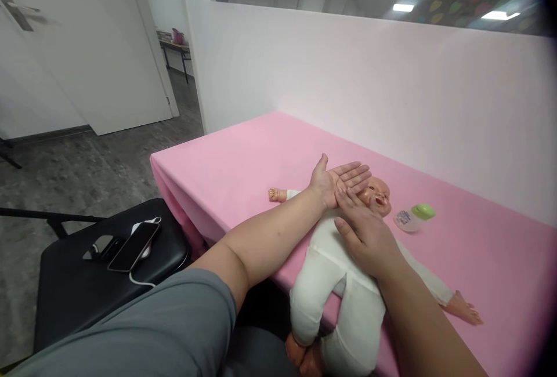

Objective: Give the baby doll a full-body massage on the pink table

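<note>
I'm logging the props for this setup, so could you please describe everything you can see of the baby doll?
The baby doll lies on its back on the pink table, head toward the wall, legs hanging over the near edge. It has a hard-looking bald head, bare plastic-looking hands and feet, and a soft white suit. Its arms are spread out. The left hand, palm up, hovers above its head; the right hand lies over its chest.
</note>
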